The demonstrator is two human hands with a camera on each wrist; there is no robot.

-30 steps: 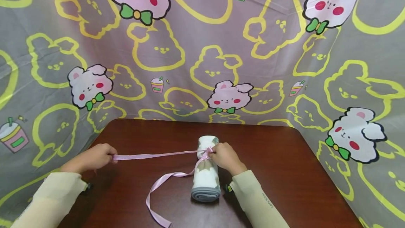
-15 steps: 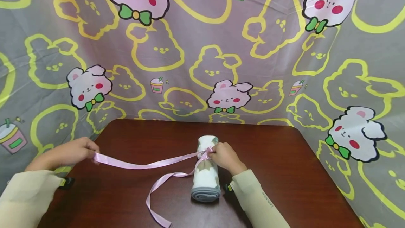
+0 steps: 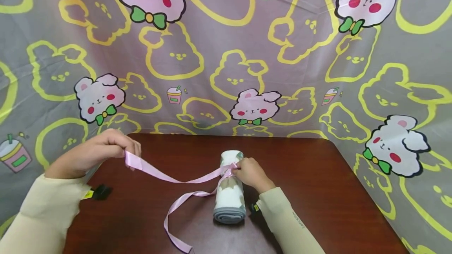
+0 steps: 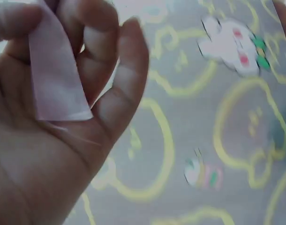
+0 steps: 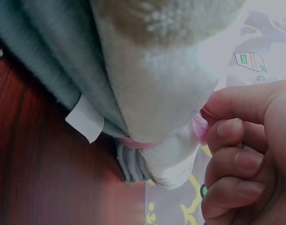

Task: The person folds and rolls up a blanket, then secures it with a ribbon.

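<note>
A rolled blanket point(image 3: 229, 199), white with brown and grey-green patches and a grey underside, lies lengthwise on the table. Pink ribbon point(image 3: 203, 178) cinches it near its far end. My right hand point(image 3: 251, 175) pinches the ribbon's knot at the roll's right side; the right wrist view shows thumb and index finger on the pink loop point(image 5: 199, 129). Off to the left and raised, my left hand point(image 3: 102, 153) pinches one ribbon tail, which sags between hand and knot. In the left wrist view the ribbon's cut end point(image 4: 61, 89) lies across the palm.
The second ribbon tail point(image 3: 173, 207) curls over the dark wooden table point(image 3: 300, 191) toward the near edge. A white tag point(image 5: 86, 119) sticks out from the roll's grey layers. Curtains point(image 3: 197, 81) printed with rabbits enclose the table at the back and sides.
My left hand first went left while the taut ribbon slackened, then came back right and rose, lifting its tail. My right hand and the rolled blanket have stayed put.
</note>
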